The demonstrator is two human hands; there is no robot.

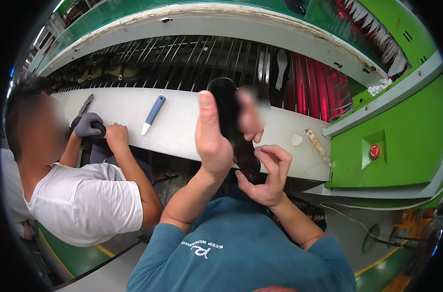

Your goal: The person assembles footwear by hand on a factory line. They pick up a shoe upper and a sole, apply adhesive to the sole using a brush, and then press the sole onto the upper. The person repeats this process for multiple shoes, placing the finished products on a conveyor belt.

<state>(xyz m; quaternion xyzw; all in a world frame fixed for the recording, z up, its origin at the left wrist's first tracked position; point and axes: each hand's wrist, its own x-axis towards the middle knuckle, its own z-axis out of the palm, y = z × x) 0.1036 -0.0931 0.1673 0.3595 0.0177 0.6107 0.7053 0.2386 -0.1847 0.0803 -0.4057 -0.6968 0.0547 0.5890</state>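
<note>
A long black shoe sole [225,114] is held up in front of me, above the white work ledge [182,109]. My left hand [215,141] grips it around the wider upper part, thumb along the left edge and blurred fingers on the right. At the narrower lower end, my right hand [269,177] has its thumb and bent fingers on the sole's edges. To the left on the ledge lies a blue-handled tool [156,112] with a white tip. A small round white piece [296,139] and a beige thread-wound stick [317,144] lie to the right.
Behind the ledge runs a roller conveyor [192,63] carrying dark shoe parts, with red strips [311,87] at its right. A green machine [401,131] with a red button [374,151] stands right. A co-worker [85,194] sits left, one hand grey-gloved [88,125] around something dark.
</note>
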